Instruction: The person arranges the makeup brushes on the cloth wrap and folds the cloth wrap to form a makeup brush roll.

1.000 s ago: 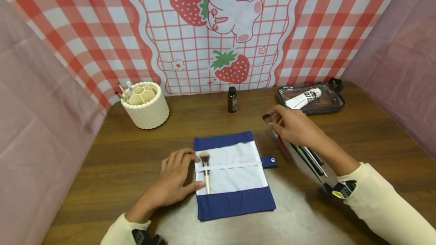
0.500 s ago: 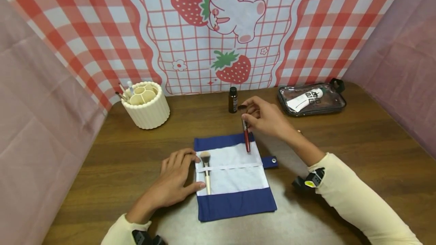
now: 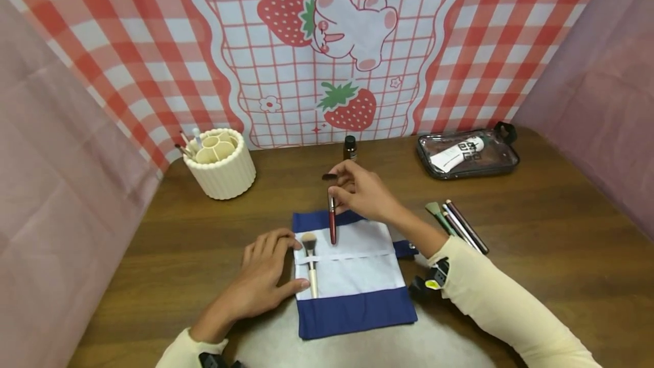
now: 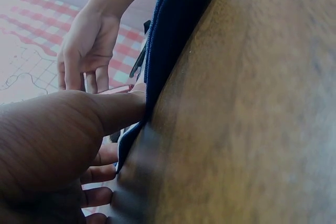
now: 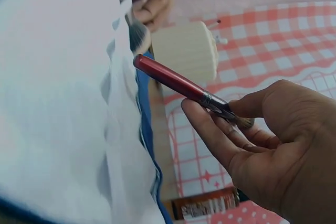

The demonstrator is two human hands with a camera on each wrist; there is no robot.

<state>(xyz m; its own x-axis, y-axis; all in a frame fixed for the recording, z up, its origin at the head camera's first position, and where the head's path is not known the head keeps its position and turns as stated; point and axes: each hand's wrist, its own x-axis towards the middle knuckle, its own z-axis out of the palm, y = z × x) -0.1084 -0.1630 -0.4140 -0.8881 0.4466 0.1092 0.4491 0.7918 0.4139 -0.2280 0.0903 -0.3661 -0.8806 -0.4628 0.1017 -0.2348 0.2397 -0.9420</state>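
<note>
My right hand (image 3: pixel 365 193) pinches a makeup brush with a red handle (image 3: pixel 333 226) near its bristle end. The handle points down over the upper part of a brush roll (image 3: pixel 357 312), which lies unfolded with navy ends and a white middle. In the right wrist view the red makeup brush (image 5: pixel 170 77) sits between thumb and fingers, its handle end apart from the cloth. A pale-handled makeup brush (image 3: pixel 313 280) is tucked under the roll's white elastic band at the left. My left hand (image 3: pixel 265 274) rests at the roll's left edge, thumb on the cloth, fingers relaxed.
Several more brushes (image 3: pixel 460 226) lie right of the roll, partly behind the right forearm. A clear pouch with a white tube (image 3: pixel 456 155) is at the back right. A small dark bottle (image 3: pixel 349 146) stands behind the right hand; a cream ribbed holder (image 3: pixel 222 175) stands back left.
My right hand has carried the red makeup brush leftward from beside the loose brushes to above the roll's upper part. The left hand has stayed at the roll's left edge.
</note>
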